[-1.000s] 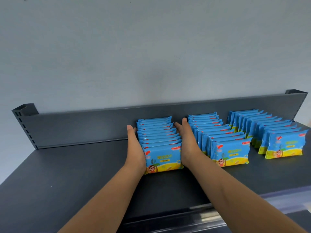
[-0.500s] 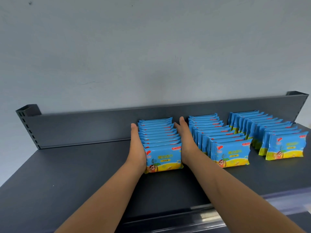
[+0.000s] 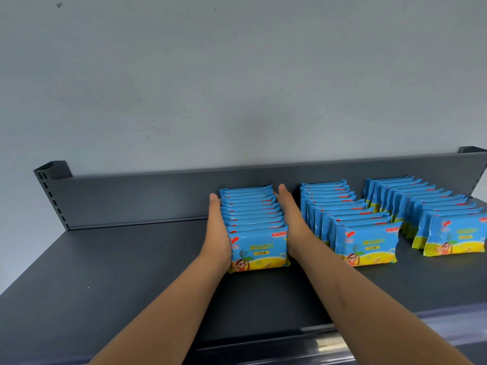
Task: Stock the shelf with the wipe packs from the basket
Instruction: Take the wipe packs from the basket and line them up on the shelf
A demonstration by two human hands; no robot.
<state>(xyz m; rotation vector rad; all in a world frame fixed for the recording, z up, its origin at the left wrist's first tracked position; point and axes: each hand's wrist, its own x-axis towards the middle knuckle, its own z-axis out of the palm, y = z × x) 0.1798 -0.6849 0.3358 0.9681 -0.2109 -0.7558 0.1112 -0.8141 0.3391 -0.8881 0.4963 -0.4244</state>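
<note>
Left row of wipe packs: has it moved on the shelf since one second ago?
No. The left row keeps the same gap to the middle row and the back panel.

Facing a pale blue-grey painted wall (image 3: 237, 61), smooth and matte. Near the wall's upper left corner, a small dark speck (image 3: 58, 5). Right of the wall's middle, faint short dark scratches (image 3: 286, 91). Lower left of the wall's middle, a thin hairline mark (image 3: 147, 129). Well below the wall, a translucent bluish plastic strip (image 3: 453, 325).
</note>
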